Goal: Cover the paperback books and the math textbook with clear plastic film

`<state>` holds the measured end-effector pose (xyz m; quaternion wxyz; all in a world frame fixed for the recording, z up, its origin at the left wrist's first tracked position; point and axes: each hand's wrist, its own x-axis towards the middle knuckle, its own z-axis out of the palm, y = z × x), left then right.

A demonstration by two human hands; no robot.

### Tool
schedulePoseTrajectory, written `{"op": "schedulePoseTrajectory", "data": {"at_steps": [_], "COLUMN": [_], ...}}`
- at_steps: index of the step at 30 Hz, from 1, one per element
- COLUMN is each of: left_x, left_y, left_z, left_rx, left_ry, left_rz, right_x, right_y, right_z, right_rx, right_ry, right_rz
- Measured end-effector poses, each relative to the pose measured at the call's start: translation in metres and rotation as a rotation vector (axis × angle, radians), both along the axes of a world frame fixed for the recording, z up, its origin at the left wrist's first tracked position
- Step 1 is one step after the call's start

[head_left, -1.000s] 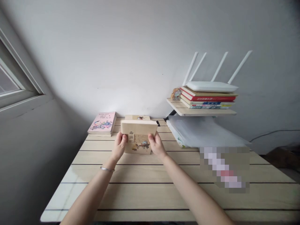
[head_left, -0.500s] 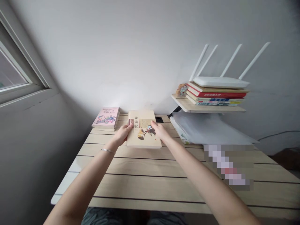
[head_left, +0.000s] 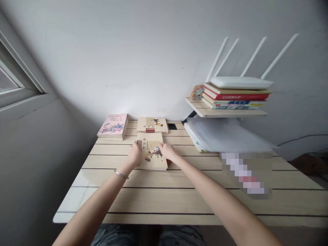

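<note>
The left hand (head_left: 135, 154) and the right hand (head_left: 169, 152) are both closed on one cream paperback (head_left: 153, 160) titled 西游记 (Journey to the West), gripping its opposite long edges with the thumbs at the cover. The book lies between them, cover up; whether its underside touches the table (head_left: 159, 201) cannot be told. A dark reddish patch shows under the right hand, too hidden to name. A silver bangle (head_left: 121, 174) circles the left wrist.

Just beyond the hands lies a matching cream volume (head_left: 151, 125), turned so that its spine faces them. The held book's far edge comes very close to that spine; pushing forward at this height could shove the volume toward the wall, or catch and bend a cover. If one hand let go sooner, the book could drop at a corner or pinch the fingers beneath.

Beyond the left hand are pink-covered books (head_left: 112, 126). Well to the right of the right hand, translucent plastic sleeves (head_left: 230, 136) lie below a raised shelf (head_left: 228, 112) bearing stacked books (head_left: 238, 97) and a white router (head_left: 241, 82); a wide swing of the right forearm might snag the sleeves.
</note>
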<state>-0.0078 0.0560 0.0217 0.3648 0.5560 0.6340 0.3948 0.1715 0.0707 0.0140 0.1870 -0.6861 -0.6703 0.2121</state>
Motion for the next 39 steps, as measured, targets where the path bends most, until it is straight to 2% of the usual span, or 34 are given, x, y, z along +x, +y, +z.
{"op": "schedulePoseTrajectory", "data": {"at_steps": [2,3,6,8,10,12,14,17,20,23,28,31,36,39], "left_x": [0.01,0.014,0.023,0.024,0.024,0.024,0.025,0.029,0.031,0.031,0.028,0.03,0.031,0.008], "left_y": [-0.016,-0.025,-0.055,-0.072,-0.085,-0.093,-0.096,-0.099,-0.101,-0.102,-0.103,-0.105,-0.105,-0.095], "left_z": [-0.001,-0.002,-0.008,-0.015,-0.024,-0.032,-0.037,-0.039,-0.037,-0.036,-0.036,-0.038,-0.031,-0.016], "left_rx": [0.132,0.232,0.508,0.597,0.626,0.623,0.62,0.623,0.609,0.587,0.578,0.584,0.606,0.615], "left_ry": [0.207,0.353,0.759,0.861,0.9,0.92,0.94,0.959,0.951,0.945,0.975,1.002,0.967,0.869], "left_rz": [-0.012,-0.06,-0.352,-0.575,-0.704,-0.732,-0.704,-0.688,-0.711,-0.729,-0.736,-0.718,-0.673,-0.513], "right_x": [-0.002,-0.002,0.004,0.014,0.026,0.038,0.047,0.055,0.059,0.063,0.07,0.067,0.056,0.051], "right_y": [-0.001,-0.001,-0.002,-0.007,-0.016,-0.031,-0.05,-0.074,-0.075,-0.045,0.026,0.051,0.065,0.048], "right_z": [0.001,0.002,0.009,0.011,0.009,0.002,-0.006,-0.015,-0.021,-0.023,-0.022,-0.023,-0.025,-0.018], "right_rx": [-0.055,-0.079,-0.08,-0.033,0.102,0.305,0.454,0.438,0.35,0.319,0.261,0.258,0.43,0.476], "right_ry": [-0.082,-0.118,-0.202,-0.224,-0.162,-0.029,0.092,0.128,0.08,0.011,-0.146,-0.183,0.009,0.038], "right_rz": [-0.02,-0.033,-0.058,-0.065,-0.023,0.118,0.337,0.617,0.694,0.663,0.485,0.409,0.189,0.088]}}
